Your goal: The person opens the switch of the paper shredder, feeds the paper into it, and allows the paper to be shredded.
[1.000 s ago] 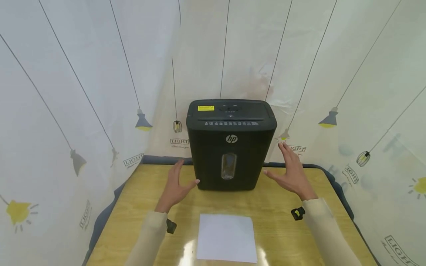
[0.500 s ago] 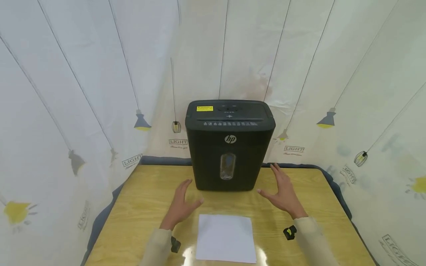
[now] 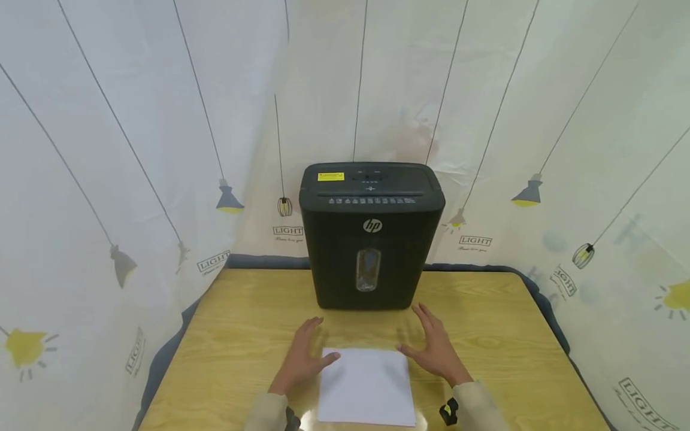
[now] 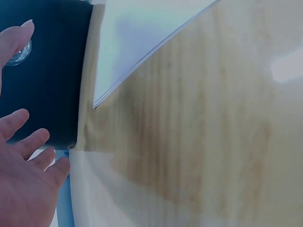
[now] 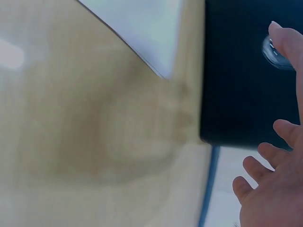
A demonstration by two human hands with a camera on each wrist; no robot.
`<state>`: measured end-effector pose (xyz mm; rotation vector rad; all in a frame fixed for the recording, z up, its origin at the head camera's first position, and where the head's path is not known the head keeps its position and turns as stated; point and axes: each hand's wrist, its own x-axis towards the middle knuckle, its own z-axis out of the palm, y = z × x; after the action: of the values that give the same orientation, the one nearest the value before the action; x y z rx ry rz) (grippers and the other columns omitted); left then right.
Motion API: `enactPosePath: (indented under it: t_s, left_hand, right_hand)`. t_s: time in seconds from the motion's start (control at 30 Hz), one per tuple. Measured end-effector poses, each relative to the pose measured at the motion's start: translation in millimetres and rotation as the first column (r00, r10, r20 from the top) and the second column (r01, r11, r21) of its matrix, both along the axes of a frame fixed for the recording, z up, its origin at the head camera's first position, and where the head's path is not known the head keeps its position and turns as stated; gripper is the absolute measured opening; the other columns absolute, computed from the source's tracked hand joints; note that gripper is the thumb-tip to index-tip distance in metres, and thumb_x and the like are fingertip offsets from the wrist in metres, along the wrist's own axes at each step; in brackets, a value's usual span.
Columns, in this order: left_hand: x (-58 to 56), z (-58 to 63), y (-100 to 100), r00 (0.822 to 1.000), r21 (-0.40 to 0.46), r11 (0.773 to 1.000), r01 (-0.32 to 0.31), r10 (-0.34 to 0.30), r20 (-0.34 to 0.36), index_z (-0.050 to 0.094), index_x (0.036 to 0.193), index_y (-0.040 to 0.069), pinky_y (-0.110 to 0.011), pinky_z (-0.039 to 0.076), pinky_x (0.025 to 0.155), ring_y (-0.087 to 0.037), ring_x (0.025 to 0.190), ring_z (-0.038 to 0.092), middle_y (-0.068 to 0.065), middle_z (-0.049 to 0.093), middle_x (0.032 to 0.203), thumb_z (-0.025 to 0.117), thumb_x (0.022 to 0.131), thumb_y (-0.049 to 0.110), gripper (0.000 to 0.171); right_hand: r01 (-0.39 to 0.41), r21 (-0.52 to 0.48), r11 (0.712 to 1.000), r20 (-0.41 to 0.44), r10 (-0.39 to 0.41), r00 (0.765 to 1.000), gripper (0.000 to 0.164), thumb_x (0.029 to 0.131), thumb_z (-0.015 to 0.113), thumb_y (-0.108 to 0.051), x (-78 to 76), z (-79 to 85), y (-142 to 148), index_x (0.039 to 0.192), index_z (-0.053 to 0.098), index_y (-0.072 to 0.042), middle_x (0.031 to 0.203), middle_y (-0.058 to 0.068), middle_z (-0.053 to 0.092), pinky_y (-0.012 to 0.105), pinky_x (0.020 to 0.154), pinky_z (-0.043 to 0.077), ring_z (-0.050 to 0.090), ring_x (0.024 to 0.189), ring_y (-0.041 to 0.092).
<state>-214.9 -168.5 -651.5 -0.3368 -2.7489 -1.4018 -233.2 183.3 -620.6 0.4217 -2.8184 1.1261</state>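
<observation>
A few white paper sheets [image 3: 368, 392] lie stacked near the table's front in the head view; the left wrist view shows layered edges on the paper [image 4: 137, 42]. My left hand [image 3: 303, 359] hovers by the stack's left side, thumb spread from the fingers. On the other side my right hand [image 3: 435, 352] hovers in the same way, its thumb near the top right corner. Both hands hold nothing. Behind them stands a black HP paper shredder [image 3: 372, 257], upright, with a small clear window in front and a yellow label on top.
The wooden table [image 3: 242, 311] has a dark blue edge [image 3: 269, 261] along its back and sides. A light cloth backdrop [image 3: 485, 120] printed with hanging lamps surrounds it, close behind the shredder.
Both hands have come back from beside the shredder toward the paper and drawn closer together. The paper and the shredder have stayed in place.
</observation>
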Motion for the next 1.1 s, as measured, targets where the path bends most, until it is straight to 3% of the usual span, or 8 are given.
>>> enactPosePath:
  t_s: [0.13,0.33,0.53,0.77,0.93,1.1]
  left_hand:
    - [3.0,-5.1,6,0.999,-0.044,0.999,0.032,-0.034,-0.035,0.040,0.154,0.003,-0.068,0.023,0.121,-0.049,0.152,0.026,-0.023,0.038,0.160,0.083,0.083,0.045,0.093]
    - [5.6,-14.0,14,0.997,-0.089,0.994,0.059,-0.062,-0.034,0.042,0.153,0.003,-0.068,0.027,0.119,-0.049,0.151,0.028,-0.024,0.038,0.160,0.084,0.082,0.045,0.093]
    - [15.4,-20.2,18,0.995,-0.106,0.990,0.093,-0.096,-0.031,0.046,0.149,0.002,-0.067,0.027,0.119,-0.049,0.151,0.029,-0.025,0.039,0.159,0.088,0.078,0.042,0.092]
    - [29.5,-23.0,18,0.990,-0.116,0.984,0.138,-0.138,0.005,0.047,0.151,0.010,-0.067,0.027,0.119,-0.047,0.153,0.024,-0.018,0.037,0.163,0.088,0.074,0.050,0.096]
    - [39.1,-24.1,15,0.976,-0.166,0.964,0.209,-0.216,-0.023,0.052,0.148,0.013,-0.069,0.030,0.116,-0.048,0.152,0.025,-0.015,0.038,0.163,0.090,0.071,0.051,0.094]
    - [44.3,-24.9,14,0.954,-0.233,0.934,0.271,-0.293,-0.067,0.062,0.141,0.017,-0.071,0.023,0.117,-0.050,0.150,0.028,-0.016,0.040,0.162,0.092,0.064,0.050,0.089]
  right_hand:
    - [-0.007,-0.017,1.000,0.039,0.008,0.999,0.098,0.083,0.081,-0.053,9.6,-16.0,-9,0.159,0.035,-0.013,0.169,0.016,0.026,0.072,0.111,0.035,0.029,0.151,0.046]
    - [-0.021,-0.012,1.000,0.078,0.022,0.997,0.094,0.081,0.083,-0.053,18.6,-35.6,-22,0.155,0.042,-0.012,0.168,0.012,0.030,0.066,0.114,0.037,0.033,0.150,0.043]
    - [-0.067,0.004,0.998,0.090,0.067,0.994,0.091,0.079,0.087,-0.047,31.0,-44.0,-32,0.151,0.048,-0.008,0.165,0.015,0.037,0.064,0.115,0.037,0.038,0.148,0.043]
    - [-0.097,0.051,0.994,0.075,0.093,0.993,0.083,0.077,0.088,-0.046,45.2,-50.6,-38,0.145,0.055,-0.012,0.163,0.011,0.040,0.058,0.118,0.036,0.039,0.149,0.038]
    - [-0.124,0.083,0.989,0.067,0.118,0.991,0.079,0.074,0.089,-0.047,50.3,-52.8,-39,0.139,0.060,-0.013,0.162,0.009,0.043,0.057,0.116,0.039,0.041,0.148,0.036]
    - [-0.130,0.129,0.983,0.074,0.121,0.990,0.076,0.075,0.087,-0.049,52.6,-54.3,-40,0.138,0.062,-0.013,0.161,0.009,0.044,0.057,0.117,0.038,0.039,0.149,0.036]
